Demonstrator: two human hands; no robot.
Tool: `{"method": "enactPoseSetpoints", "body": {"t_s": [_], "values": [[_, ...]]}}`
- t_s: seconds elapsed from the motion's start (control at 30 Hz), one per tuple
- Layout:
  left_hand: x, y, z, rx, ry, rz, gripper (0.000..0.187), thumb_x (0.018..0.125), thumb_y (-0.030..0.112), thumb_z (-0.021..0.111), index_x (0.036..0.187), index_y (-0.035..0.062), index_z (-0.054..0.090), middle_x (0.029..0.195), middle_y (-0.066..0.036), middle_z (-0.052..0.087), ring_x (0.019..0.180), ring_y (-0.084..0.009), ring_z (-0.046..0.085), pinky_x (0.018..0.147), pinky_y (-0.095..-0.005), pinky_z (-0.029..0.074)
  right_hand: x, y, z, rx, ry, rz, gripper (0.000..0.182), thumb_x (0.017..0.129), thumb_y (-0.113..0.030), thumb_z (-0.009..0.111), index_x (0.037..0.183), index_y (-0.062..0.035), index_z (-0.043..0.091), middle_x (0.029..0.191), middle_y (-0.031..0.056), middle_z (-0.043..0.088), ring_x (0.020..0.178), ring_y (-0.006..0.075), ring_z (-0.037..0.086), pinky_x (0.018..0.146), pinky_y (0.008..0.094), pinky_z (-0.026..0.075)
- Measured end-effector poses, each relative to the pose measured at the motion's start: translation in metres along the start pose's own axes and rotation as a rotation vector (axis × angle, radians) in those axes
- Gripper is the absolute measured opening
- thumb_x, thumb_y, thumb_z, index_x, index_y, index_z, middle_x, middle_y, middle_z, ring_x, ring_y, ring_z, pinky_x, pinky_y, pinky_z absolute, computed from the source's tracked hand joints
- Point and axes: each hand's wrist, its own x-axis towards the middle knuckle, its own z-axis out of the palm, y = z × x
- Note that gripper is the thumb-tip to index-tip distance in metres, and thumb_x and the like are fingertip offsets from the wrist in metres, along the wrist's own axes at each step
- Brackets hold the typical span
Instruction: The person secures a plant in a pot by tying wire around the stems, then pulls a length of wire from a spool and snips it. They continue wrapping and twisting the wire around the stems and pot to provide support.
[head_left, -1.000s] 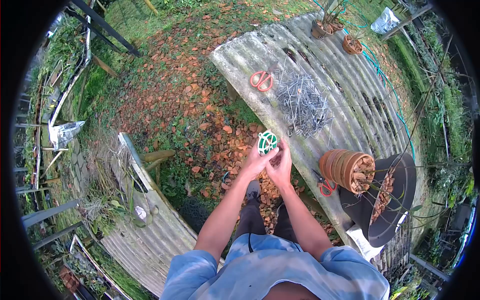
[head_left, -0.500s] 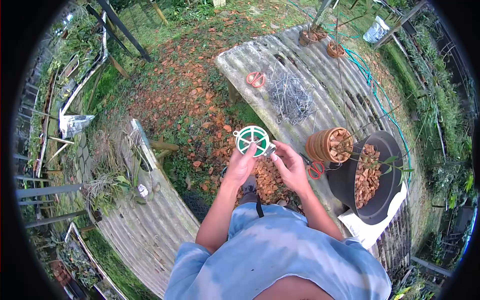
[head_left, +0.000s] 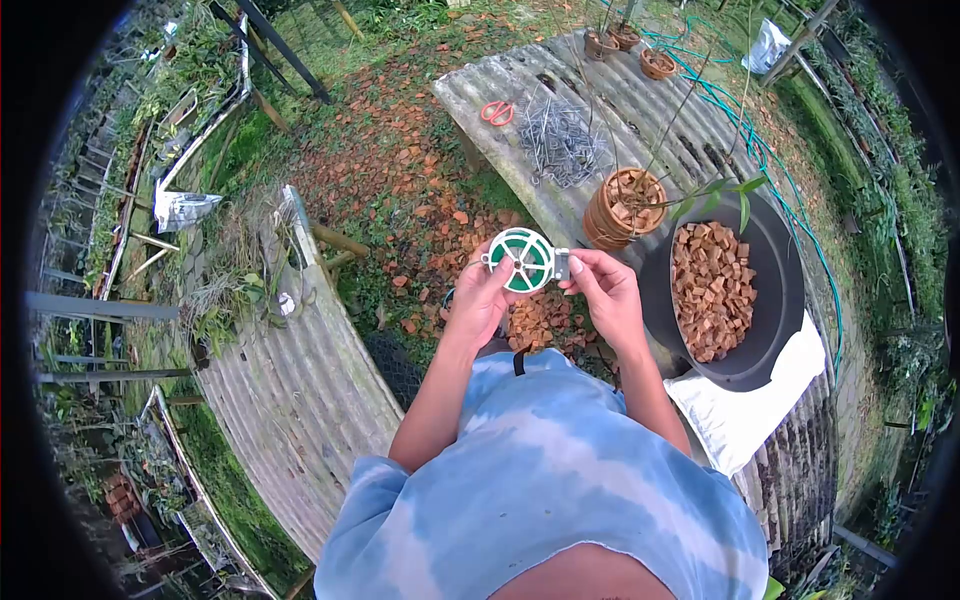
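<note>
- Holds the green-and-white reel (head_left: 521,260) in the air to the left of the black tub (head_left: 778,285), with its round face turned up.
- Grips the reel's left side in the left hand (head_left: 477,308), partly closed, with the thumb on the face and the fingers mostly hidden behind.
- Pinches at the small tab on the reel's right side with the right hand (head_left: 612,302), nearly closed, thumb and forefinger together.
- Shows stacked clay pots (head_left: 608,228) just beside the tub, on its left, filled with chunks and bearing thin stems.
- Contains a heap of brown chunks (head_left: 712,295) inside the tub.
- Includes a white sack (head_left: 738,425) at the tub's near side, on the corrugated worktop (head_left: 640,105).
- Has a tangle of wire hooks (head_left: 562,143) beyond the tub to the left, then red-handled scissors (head_left: 497,113) farther left.
- Trails a teal hose (head_left: 790,190) past the tub's right side.
</note>
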Motion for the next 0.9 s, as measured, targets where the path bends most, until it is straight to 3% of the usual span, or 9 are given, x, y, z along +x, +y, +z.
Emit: {"method": "enactPoseSetpoints", "body": {"t_s": [0.1, 0.2, 0.3, 0.43, 0.53, 0.73, 0.83, 0.9], "values": [[-0.029, -0.014, 0.004, 0.03, -0.009, 0.095, 0.04, 0.104, 0.01, 0.064, 0.141, 0.006, 0.05, 0.129, -0.009, 0.066, 0.115, -0.0216, 0.069, 0.094, -0.042, 0.063, -0.025, -0.01, -0.01, -0.006, -0.08, -0.085, 0.029, 0.1, -0.009, 0.071, 0.126, 0.0022, 0.068, 0.111, 0.0062, 0.073, 0.096, 0.0111, 0.07, 0.082, 0.0263, 0.057], [-0.052, -0.02, 0.01, 0.102, 0.029, 0.099, 0.04, 0.101, 0.004, 0.066, 0.139, 0.0068, 0.052, 0.128, -0.008, 0.066, 0.117, -0.0199, 0.068, 0.095, -0.0416, 0.062, -0.042, -0.026, -0.011, -0.238, -0.092, -0.281, 0.037, 0.093, -0.006, 0.077, 0.129, 0.0001, 0.068, 0.119, 0.0103, 0.072, 0.102, 0.0157, 0.07, 0.084, 0.0284, 0.057], [-0.064, -0.018, 0.019, 0.15, 0.023, 0.108, 0.039, 0.1, 0.005, 0.067, 0.137, 0.0072, 0.054, 0.126, -0.006, 0.067, 0.114, -0.0162, 0.068, 0.092, -0.0369, 0.063, -0.046, -0.036, -0.013, -0.442, -0.133, -0.466, 0.044, 0.087, -0.004, 0.08, 0.13, -0.0016, 0.069, 0.121, 0.014, 0.071, 0.103, 0.0205, 0.071, 0.084, 0.0307, 0.056], [-0.066, -0.015, 0.015, 0.239, -0.018, 0.121, 0.038, 0.101, 0.009, 0.069, 0.137, 0.007, 0.055, 0.124, -0.004, 0.068, 0.11, -0.0121, 0.068, 0.088, -0.0286, 0.061, -0.042, -0.05, -0.001, -0.504, -0.216, -0.566, 0.034, 0.087, -0.002, 0.079, 0.121, -0.0015, 0.074, 0.116, 0.0134, 0.073, 0.102, 0.0238, 0.072, 0.085, 0.0332, 0.057], [-0.063, -0.006, 0.013, 0.232, -0.027, 0.136, 0.039, 0.101, 0.01, 0.069, 0.138, 0.006, 0.055, 0.125, -0.004, 0.068, 0.11, -0.012, 0.068, 0.088, -0.0273, 0.06, -0.032, -0.044, 0.003, -0.447, -0.248, -0.538, 0.031, 0.089, -0.001, 0.077, 0.119, -0.001, 0.075, 0.113, 0.0126, 0.074, 0.1, 0.024, 0.073, 0.085, 0.0339, 0.057], [-0.051, 0.016, 0.006, 0.232, -0.031, 0.193, 0.045, 0.099, 0.007, 0.072, 0.14, 0.0036, 0.055, 0.124, -0.005, 0.069, 0.111, -0.0131, 0.067, 0.094, -0.0296, 0.058, -0.021, -0.038, 0.021, -0.18, -0.271, -0.251, 0.028, 0.092, 0.002, 0.074, 0.12, -0.0001, 0.075, 0.118, 0.0117, 0.071, 0.1, 0.0187, 0.07, 0.085, 0.0296, 0.055], [-0.044, 0.032, 0.006, 0.314, -0.012, 0.231, 0.047, 0.097, 0.004, 0.073, 0.14, 0.0027, 0.056, 0.124, -0.006, 0.069, 0.112, -0.0132, 0.066, 0.097, -0.0309, 0.057, -0.008, -0.031, 0.032, -0.385, -0.206, -0.462, 0.03, 0.092, 0.003, 0.074, 0.121, -0.0006, 0.074, 0.121, 0.0124, 0.069, 0.104, 0.0186, 0.069, 0.087, 0.0286, 0.054], [-0.04, 0.042, 0.005, 0.343, -0.043, 0.23, 0.047, 0.097, 0.003, 0.073, 0.141, 0.0021, 0.056, 0.124, -0.005, 0.069, 0.113, -0.0131, 0.066, 0.098, -0.0312, 0.056, -0.001, -0.024, 0.039, -0.321, -0.193, -0.452, 0.029, 0.09, 0.004, 0.076, 0.118, 0.0002, 0.075, 0.118, 0.0123, 0.071, 0.105, 0.0179, 0.068, 0.089, 0.0289, 0.054]]}}
